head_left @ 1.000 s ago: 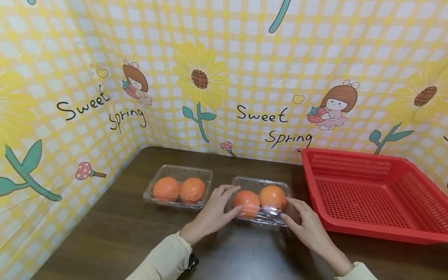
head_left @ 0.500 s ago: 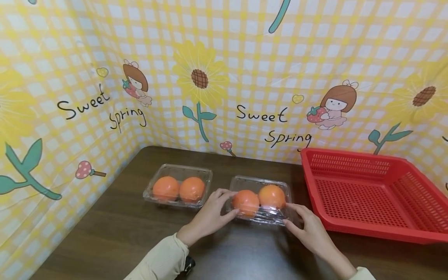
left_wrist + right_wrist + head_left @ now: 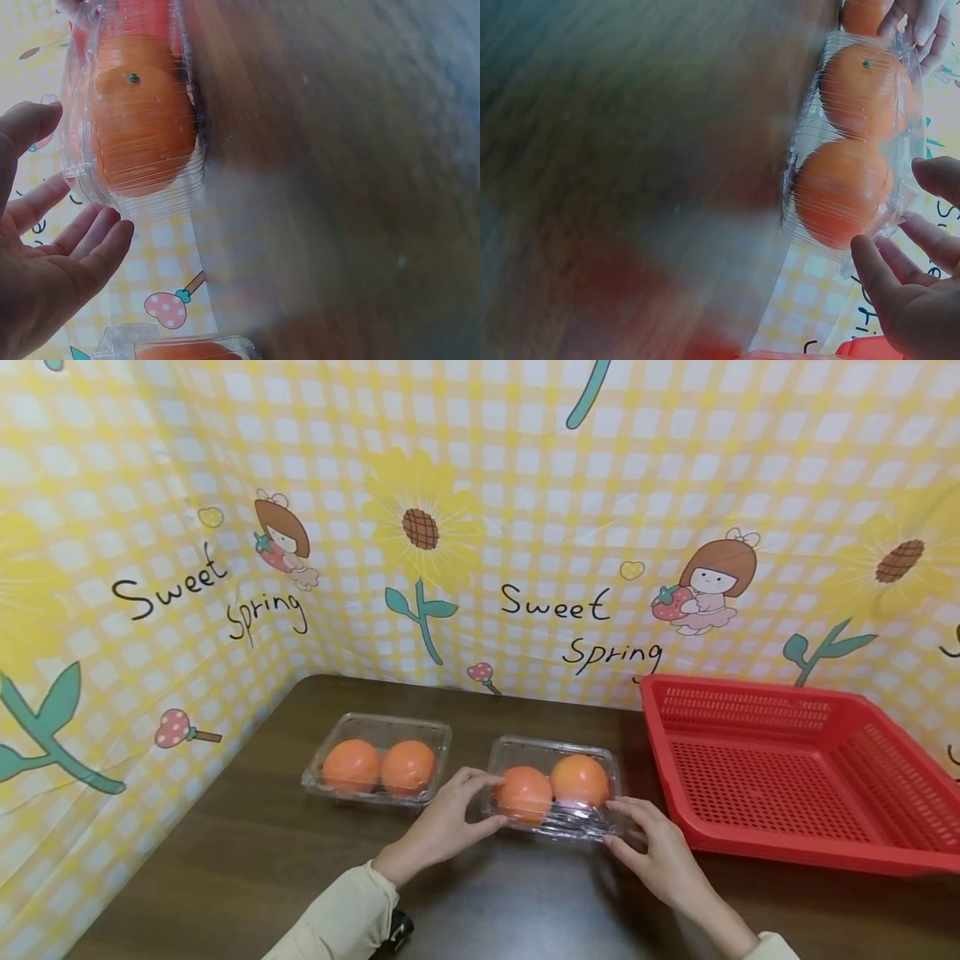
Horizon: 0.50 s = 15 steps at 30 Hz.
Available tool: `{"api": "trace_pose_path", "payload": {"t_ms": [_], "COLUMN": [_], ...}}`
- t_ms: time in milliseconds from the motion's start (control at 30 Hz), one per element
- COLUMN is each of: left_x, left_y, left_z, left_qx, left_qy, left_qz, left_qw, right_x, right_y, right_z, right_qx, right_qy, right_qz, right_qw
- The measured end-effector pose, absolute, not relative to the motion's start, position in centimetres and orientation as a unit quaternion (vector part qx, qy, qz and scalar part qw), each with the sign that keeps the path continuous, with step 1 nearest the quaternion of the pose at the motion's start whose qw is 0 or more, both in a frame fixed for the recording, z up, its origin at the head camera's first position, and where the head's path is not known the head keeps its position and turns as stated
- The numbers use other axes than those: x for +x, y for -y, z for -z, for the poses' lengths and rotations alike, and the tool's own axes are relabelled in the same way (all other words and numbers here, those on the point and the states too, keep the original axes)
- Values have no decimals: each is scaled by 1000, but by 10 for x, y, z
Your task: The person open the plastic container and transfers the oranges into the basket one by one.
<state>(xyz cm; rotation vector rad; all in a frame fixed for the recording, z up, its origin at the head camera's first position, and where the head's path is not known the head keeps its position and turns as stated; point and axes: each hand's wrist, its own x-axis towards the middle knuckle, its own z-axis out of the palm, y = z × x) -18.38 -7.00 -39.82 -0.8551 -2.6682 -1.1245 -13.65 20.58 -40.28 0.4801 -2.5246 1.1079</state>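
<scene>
A clear plastic clamshell box [image 3: 555, 745] lies on the table in front of me, with two oranges [image 3: 579, 781] inside. My left hand [image 3: 438, 822] is at the left end of this box, fingertips touching its edge and thumb near the front left corner. On the opposite end, my right hand [image 3: 663, 856] touches the rim with its fingers, thumb beside the front right corner. Both wrist views show the lid over the oranges [image 3: 142, 127] and the fingers [image 3: 881, 281] spread fairly straight along the box ends. Whether the lid is latched I cannot tell.
A second clear clamshell box [image 3: 401, 722] with two oranges [image 3: 351, 767] stands to the left. To the right sits a red perforated plastic basket [image 3: 795, 852]. The dark brown table [image 3: 247, 860] backs onto a yellow checked cloth [image 3: 555, 527].
Both hands stay at the ends of the middle box, shifting only slightly. The left fingertips have slid a little lower along its left edge. The view has tilted slightly.
</scene>
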Motion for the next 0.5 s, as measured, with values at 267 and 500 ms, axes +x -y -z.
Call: {"api": "trace_pose_path", "payload": {"t_ms": [267, 500], "left_x": [-187, -190], "left_y": [72, 72], "left_z": [401, 404], "left_qx": [-289, -283], "left_qy": [877, 869], "left_qz": [377, 398], "left_qw": [68, 75], "right_x": [-138, -143], "right_y": [-207, -208], "right_z": [405, 409], "right_qx": [167, 175], "right_qy": [886, 882], "right_qz": [-396, -390], "right_qw": [177, 197]}}
